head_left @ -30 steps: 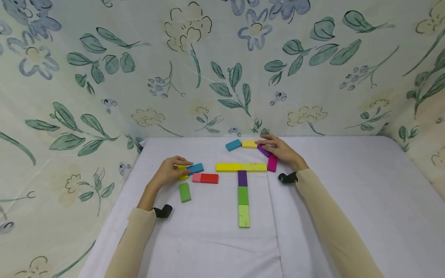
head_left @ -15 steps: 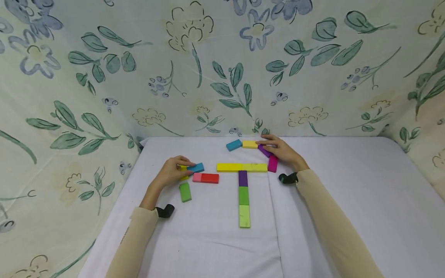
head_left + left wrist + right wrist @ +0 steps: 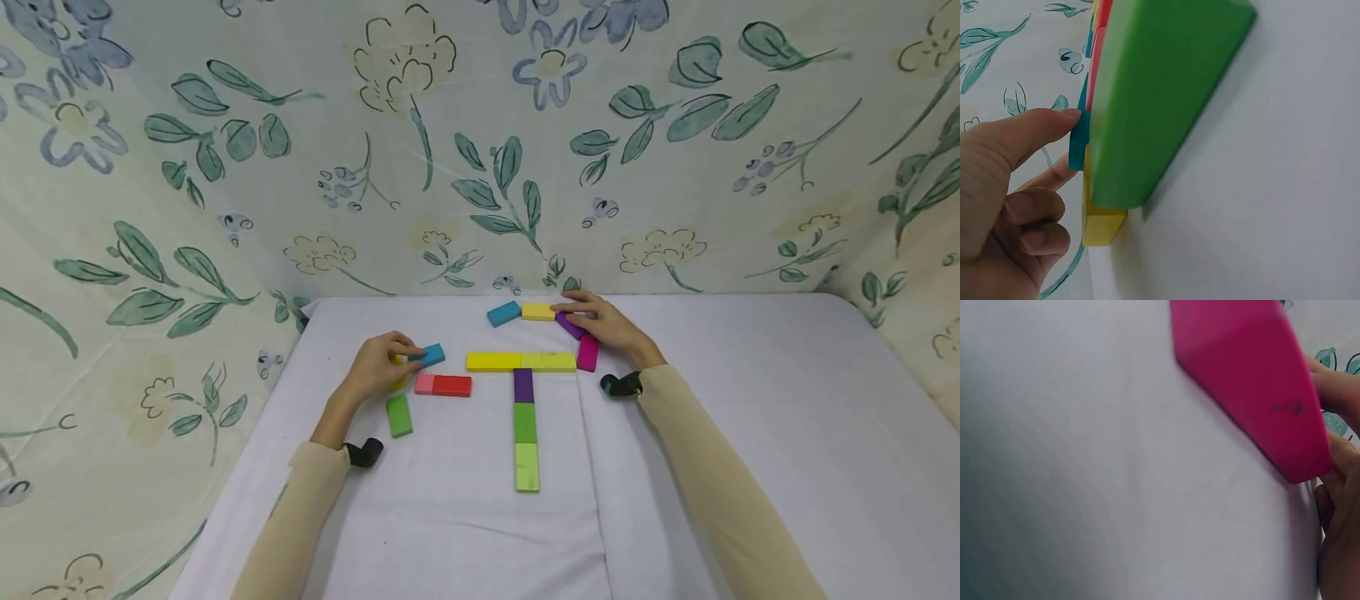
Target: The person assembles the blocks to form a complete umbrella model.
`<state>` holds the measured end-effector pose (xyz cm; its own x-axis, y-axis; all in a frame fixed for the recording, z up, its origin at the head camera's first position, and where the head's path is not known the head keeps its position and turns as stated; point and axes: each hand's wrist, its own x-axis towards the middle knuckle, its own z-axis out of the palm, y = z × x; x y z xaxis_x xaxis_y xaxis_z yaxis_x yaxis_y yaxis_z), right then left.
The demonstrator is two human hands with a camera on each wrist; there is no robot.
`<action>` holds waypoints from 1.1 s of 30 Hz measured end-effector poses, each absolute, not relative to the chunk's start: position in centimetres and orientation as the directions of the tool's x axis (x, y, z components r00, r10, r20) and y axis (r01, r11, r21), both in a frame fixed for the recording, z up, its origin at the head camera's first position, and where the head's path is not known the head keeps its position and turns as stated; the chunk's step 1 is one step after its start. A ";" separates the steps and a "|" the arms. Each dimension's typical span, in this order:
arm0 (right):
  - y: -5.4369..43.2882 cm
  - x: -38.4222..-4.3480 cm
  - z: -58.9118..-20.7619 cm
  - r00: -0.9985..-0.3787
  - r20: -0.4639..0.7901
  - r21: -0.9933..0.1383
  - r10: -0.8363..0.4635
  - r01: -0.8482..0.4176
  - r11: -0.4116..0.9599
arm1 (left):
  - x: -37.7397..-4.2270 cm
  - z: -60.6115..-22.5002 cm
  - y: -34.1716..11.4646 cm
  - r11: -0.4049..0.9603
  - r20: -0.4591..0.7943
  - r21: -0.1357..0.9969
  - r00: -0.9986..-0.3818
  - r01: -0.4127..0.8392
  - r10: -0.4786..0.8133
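Observation:
Between thumb and index finger, my left hand (image 3: 378, 365) pinches a blue block (image 3: 431, 356), tilted slightly at the table's left. A yellow block (image 3: 397, 386) lies partly hidden under this hand's fingers. Beside it are a pink block (image 3: 424, 384) and a red block (image 3: 453, 386) end to end, with a green block (image 3: 400, 416) nearer. At the back, my right hand (image 3: 603, 323) holds a slanted purple block (image 3: 567, 325) with thumb and finger along its sides. That block sits between a yellow block (image 3: 537, 311) and a magenta block (image 3: 587, 353), which largely covers the hand in the right wrist view.
In the middle, two yellow blocks (image 3: 492, 362) form a bar. Below it runs a column of a purple block (image 3: 523, 385), a green block (image 3: 525, 422) and a light green block (image 3: 527, 467). Another blue block (image 3: 503, 313) lies near the white table's (image 3: 465, 542) back edge.
My left hand has shifted slightly right and away from me with the blue block, which now lies farther from the partly hidden yellow block. The right hand stays in place.

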<state>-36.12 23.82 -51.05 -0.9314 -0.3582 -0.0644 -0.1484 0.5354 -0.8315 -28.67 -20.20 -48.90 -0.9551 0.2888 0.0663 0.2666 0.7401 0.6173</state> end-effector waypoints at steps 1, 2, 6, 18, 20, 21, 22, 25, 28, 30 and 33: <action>23.8 -36.1 -51.0 -0.932 -0.064 -0.832 -0.357 -0.148 0.535 | -28.8 -48.9 -20.0 0.744 0.077 0.611 -0.955 0.272 0.286; 23.8 -36.1 -51.0 -0.932 -0.064 -0.832 -0.356 -0.147 0.534 | -29.0 -48.9 -19.7 0.745 0.084 0.608 -0.955 0.274 0.283; 23.8 -36.0 -51.0 -0.933 -0.066 -0.832 -0.354 -0.145 0.536 | -29.7 -48.8 -18.6 0.749 0.109 0.602 -0.958 0.276 0.265; 23.6 -36.2 -51.1 -0.933 -0.078 -0.826 -0.352 -0.137 0.546 | -29.8 -48.7 -17.7 0.822 0.024 0.524 -0.969 0.223 0.248; 23.7 -36.2 -51.1 -0.935 -0.078 -0.825 -0.346 -0.134 0.548 | -29.8 -48.6 -17.8 0.831 0.025 0.504 -0.966 0.234 0.256; 23.7 -36.2 -51.1 -0.936 -0.080 -0.824 -0.343 -0.132 0.551 | -29.8 -48.6 -17.8 0.834 0.023 0.499 -0.966 0.235 0.258; 23.7 -36.2 -51.1 -0.937 -0.081 -0.824 -0.340 -0.130 0.552 | -29.8 -48.6 -17.8 0.836 0.021 0.493 -0.964 0.239 0.264; 23.8 -36.2 -51.1 -0.936 -0.077 -0.826 -0.343 -0.132 0.548 | -29.8 -48.4 -17.8 0.838 0.003 0.493 -0.963 0.236 0.269; 23.8 -36.0 -51.0 -0.933 -0.068 -0.830 -0.354 -0.144 0.539 | -29.7 -48.2 -17.8 0.829 -0.023 0.512 -0.961 0.224 0.274; 23.8 -36.0 -50.9 -0.931 -0.063 -0.832 -0.360 -0.150 0.533 | -29.6 -48.1 -17.9 0.818 -0.043 0.533 -0.959 0.216 0.281; 23.8 -36.0 -50.8 -0.930 -0.062 -0.832 -0.363 -0.153 0.533 | -29.6 -48.0 -18.2 0.796 -0.081 0.570 -0.951 0.203 0.299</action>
<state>-35.96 23.75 -50.83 -0.9298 -0.3627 -0.0617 -0.1528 0.5331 -0.8321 -29.63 -18.21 -48.04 -0.9507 0.2994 -0.0805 0.2025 0.7964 0.5699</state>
